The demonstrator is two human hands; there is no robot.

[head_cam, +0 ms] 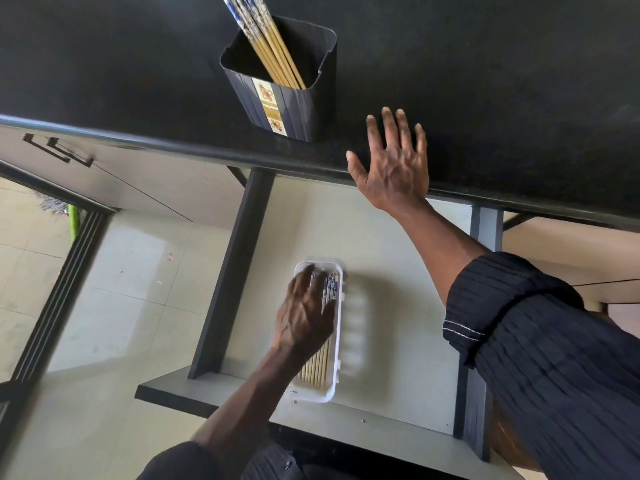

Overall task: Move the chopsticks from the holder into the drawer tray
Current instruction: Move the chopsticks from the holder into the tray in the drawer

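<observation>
We get soft daylight, a sheen along the dark counter (485,81) edge, motion blur on the left hand (304,317), wide-angle bending at edges.

One head-worn wide-angle view looks steeply down from close above the counter's (138,81) front edge. It takes in the open drawer (398,237) below it.

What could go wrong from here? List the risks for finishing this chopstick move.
1. The holder stands close to the counter edge, and the remaining chopsticks lean out of it; a careless reach by the right hand might tip it off.
2. The white tray sits loose in the open drawer; the left hand pressing on its chopsticks could shift it.
</observation>
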